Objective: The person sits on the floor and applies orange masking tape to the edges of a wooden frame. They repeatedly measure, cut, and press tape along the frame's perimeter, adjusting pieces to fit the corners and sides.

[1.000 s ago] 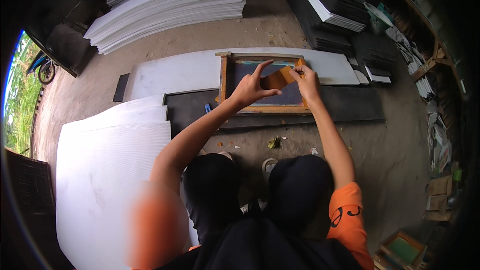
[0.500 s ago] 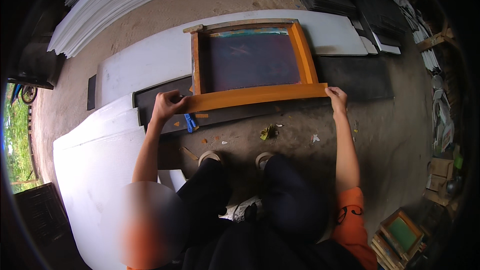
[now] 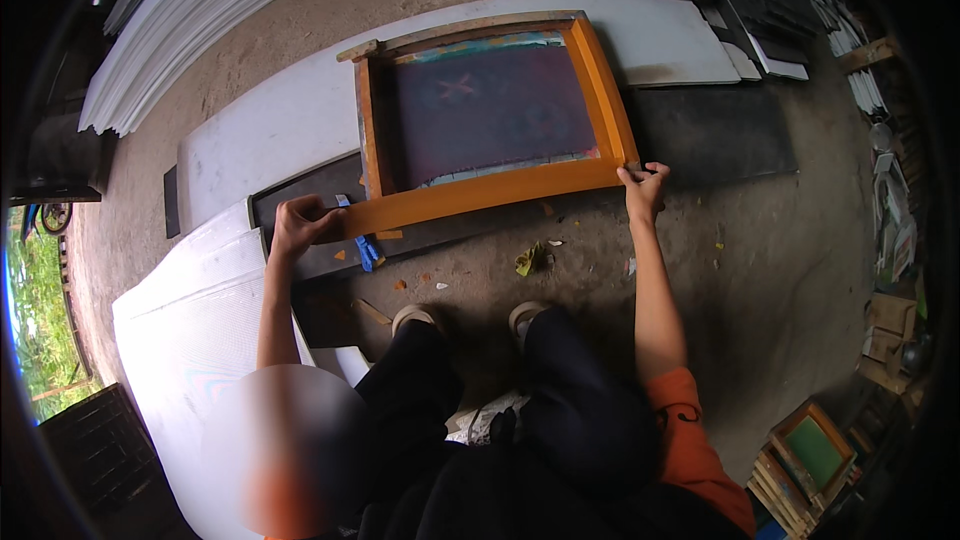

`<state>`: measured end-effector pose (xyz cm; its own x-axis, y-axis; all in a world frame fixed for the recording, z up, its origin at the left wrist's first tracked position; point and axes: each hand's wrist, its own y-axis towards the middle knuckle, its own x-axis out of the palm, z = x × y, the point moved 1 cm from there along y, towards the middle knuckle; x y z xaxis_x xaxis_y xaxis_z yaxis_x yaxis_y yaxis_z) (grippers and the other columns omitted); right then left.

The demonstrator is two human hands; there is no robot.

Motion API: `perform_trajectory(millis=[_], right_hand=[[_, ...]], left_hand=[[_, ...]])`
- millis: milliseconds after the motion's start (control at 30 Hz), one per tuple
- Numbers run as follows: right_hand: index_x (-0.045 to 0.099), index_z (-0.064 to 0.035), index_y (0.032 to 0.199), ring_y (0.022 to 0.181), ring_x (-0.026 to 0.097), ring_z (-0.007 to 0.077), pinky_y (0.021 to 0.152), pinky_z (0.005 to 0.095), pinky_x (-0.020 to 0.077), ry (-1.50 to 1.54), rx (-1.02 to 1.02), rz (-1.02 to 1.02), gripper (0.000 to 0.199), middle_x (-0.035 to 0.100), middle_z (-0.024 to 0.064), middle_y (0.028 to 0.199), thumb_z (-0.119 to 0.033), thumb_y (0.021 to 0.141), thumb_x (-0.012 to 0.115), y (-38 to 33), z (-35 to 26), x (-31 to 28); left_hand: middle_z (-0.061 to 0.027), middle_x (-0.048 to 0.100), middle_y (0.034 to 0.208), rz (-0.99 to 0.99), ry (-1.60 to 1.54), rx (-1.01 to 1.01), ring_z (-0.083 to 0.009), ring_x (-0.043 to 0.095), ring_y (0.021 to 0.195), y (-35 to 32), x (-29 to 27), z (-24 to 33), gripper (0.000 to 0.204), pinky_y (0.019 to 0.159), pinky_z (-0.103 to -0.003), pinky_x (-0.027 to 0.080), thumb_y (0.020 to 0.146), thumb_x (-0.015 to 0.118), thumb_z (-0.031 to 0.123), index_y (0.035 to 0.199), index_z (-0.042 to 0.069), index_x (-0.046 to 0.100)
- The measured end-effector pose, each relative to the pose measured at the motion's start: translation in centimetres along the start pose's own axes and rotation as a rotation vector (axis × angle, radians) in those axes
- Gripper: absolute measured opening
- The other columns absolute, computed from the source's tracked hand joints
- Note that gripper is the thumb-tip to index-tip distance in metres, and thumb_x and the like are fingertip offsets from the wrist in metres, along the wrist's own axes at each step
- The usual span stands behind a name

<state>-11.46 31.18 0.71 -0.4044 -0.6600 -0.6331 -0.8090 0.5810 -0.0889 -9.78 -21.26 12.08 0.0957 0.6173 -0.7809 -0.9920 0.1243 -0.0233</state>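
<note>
You wear this camera on your head, the left of a side-by-side pair, and it looks steeply down and forward from above the near side of the wooden frame (image 3: 604, 90). It is near enough that your left hand (image 3: 297, 227) and right hand (image 3: 645, 192) show whole by the frame's near corners, with your forearms (image 3: 660, 300) reaching up to them. The fisheye sweep is wide (straight edges bow outward), taking in stacked white sheets (image 3: 230, 25) beyond the frame to its left and your shoes (image 3: 418, 316) on its near side.
</note>
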Motion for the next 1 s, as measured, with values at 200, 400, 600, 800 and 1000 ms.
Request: perform_trajectory(millis=[200,400,600,800,1000], right_hand=[[0.039,-0.008,0.105,0.089,0.059,0.0219,0.085,0.0498,0.0358,-0.134,0.028,0.057,0.05,0.065,0.0007,0.076,-0.019,0.074,0.077,0.6,-0.1,-0.4],[0.04,-0.0097,0.104,0.095,0.059,0.024,0.085,0.0507,0.035,-0.242,0.069,0.057,0.049,0.065,-0.0001,0.076,-0.019,0.073,0.077,0.6,-0.7,0.1],[0.04,-0.0104,0.103,0.099,0.059,0.0272,0.087,0.0558,0.0327,-0.2,0.158,0.019,0.05,0.064,0.0048,0.087,-0.023,0.073,0.078,0.6,-0.3,0.5],[0.045,-0.005,0.11,0.108,0.056,0.0322,0.094,0.0674,0.023,-0.332,0.091,0.024,0.055,0.057,0.0128,0.109,-0.028,0.072,0.078,3.3,3.4,1.1],[0.045,0.0058,0.116,0.11,0.054,0.035,0.096,0.0446,0.0394,-0.4,0.112,-0.059,0.074,0.053,0.0207,0.116,-0.035,0.067,0.082,4.4,4.1,1.0]], left_hand=[[-0.0017,0.046,0.05,-0.006,-0.032,-0.013,-0.004,0.041,0.051,0.3,0.7,0.7,0.035,0.046,-0.025,0.036,0.074,0.075,0.026,0.062,-0.001,0.056],[-0.0021,0.046,0.05,-0.036,-0.026,-0.058,-0.0042,0.041,0.051,0.2,0.5,0.8,0.038,0.047,-0.025,0.036,0.075,0.075,0.027,0.062,-0.002,0.056],[0.0005,0.042,0.051,-0.046,-0.141,-0.083,-0.0036,0.039,0.052,-0.6,0.2,-1.0,0.043,0.046,-0.026,0.032,0.081,0.069,0.034,0.062,-0.001,0.052],[0.0029,0.044,0.055,0.034,-0.436,-0.239,-0.0032,0.04,0.052,-2.7,-1.0,-4.2,0.042,0.046,-0.024,0.031,0.09,0.059,0.033,0.064,0.0,0.053],[-0.0165,0.06,0.063,-0.013,0.14,-0.091,-0.0311,0.059,0.056,-1.3,-2.5,-3.7,0.042,0.057,-0.038,0.046,0.087,0.059,0.04,0.079,0.0,0.067]])
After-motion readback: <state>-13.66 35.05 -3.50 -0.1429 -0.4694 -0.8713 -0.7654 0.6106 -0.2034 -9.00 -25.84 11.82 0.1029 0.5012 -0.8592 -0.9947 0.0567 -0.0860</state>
